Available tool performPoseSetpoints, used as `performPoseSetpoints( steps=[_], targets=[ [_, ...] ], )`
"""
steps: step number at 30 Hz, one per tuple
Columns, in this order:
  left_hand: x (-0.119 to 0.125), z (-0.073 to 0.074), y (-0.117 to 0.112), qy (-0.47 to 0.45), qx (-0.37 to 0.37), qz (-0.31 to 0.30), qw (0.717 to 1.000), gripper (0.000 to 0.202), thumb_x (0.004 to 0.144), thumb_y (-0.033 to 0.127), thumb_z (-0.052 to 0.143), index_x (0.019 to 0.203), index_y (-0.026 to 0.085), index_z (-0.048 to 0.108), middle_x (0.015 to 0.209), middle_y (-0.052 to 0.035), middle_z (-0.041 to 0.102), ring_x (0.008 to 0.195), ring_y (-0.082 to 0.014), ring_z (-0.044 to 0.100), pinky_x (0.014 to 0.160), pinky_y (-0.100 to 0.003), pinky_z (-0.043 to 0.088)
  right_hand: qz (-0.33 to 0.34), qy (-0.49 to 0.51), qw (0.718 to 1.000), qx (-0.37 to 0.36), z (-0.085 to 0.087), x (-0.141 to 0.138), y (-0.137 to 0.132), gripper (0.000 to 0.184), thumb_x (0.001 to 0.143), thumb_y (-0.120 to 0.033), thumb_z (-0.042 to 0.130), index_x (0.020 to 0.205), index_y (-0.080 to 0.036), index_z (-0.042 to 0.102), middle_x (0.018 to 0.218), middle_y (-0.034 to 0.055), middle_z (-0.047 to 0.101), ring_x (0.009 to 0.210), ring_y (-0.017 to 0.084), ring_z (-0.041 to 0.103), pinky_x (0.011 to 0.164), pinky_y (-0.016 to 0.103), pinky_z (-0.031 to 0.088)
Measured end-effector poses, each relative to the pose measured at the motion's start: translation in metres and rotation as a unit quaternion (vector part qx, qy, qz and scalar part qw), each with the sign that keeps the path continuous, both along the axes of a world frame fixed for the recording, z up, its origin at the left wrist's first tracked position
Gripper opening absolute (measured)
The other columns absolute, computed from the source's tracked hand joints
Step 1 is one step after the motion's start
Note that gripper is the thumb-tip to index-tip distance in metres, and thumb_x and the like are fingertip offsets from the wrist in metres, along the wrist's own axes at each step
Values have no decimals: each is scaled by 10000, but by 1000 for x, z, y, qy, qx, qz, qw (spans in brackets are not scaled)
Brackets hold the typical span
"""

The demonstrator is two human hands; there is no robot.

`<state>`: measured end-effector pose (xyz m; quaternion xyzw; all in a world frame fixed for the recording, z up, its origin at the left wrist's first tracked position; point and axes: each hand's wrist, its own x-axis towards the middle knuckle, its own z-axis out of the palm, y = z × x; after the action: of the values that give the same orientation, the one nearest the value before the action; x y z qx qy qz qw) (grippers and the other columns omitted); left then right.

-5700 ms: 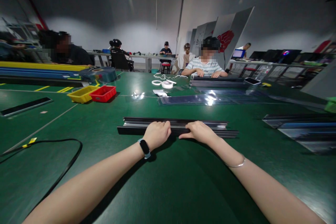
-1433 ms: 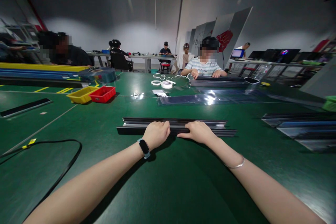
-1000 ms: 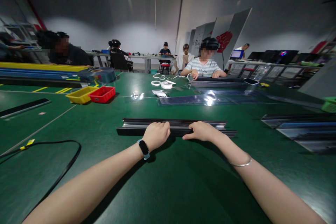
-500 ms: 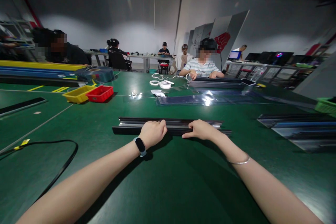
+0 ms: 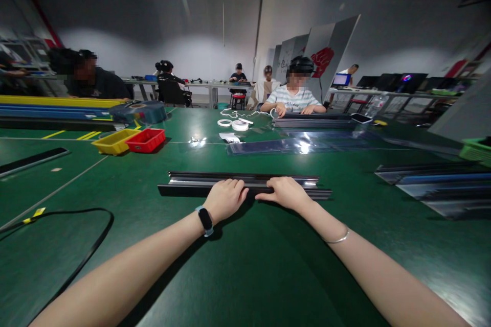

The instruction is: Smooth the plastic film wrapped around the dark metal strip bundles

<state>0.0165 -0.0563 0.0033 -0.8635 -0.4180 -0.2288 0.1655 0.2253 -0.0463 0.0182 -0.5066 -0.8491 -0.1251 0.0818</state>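
A stack of long dark metal strips lies crosswise on the green table in front of me. My left hand, with a black band on the wrist, rests on the near edge of the strips, fingers curled over them. Close to its right, my right hand grips the same strips, fingers pressed on top, a thin bracelet on that wrist.
A yellow tray and a red tray stand at the left. A black cable curves at the near left. More strips lie at the right. A person in a striped shirt sits across, with tape rolls nearby.
Both hands stay on the strips. The view has swung slightly, so the strips and hands sit a little further left in the picture. My right hand has shifted a bit towards the left one.
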Motion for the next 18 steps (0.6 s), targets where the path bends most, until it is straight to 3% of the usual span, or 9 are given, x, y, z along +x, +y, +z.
performPoseSetpoints(
  steps=[18],
  targets=[
    [-1,0,1,-12,-3,-4,1000,274,870,335,306,769,164,495,710,-53,570,680,-172,522,618,-300,370,15,-18,996,84,-12,3,3,560,729,-661,336,630,-163,573,646,61,621,651,181,596,614,252,369]
  ],
)
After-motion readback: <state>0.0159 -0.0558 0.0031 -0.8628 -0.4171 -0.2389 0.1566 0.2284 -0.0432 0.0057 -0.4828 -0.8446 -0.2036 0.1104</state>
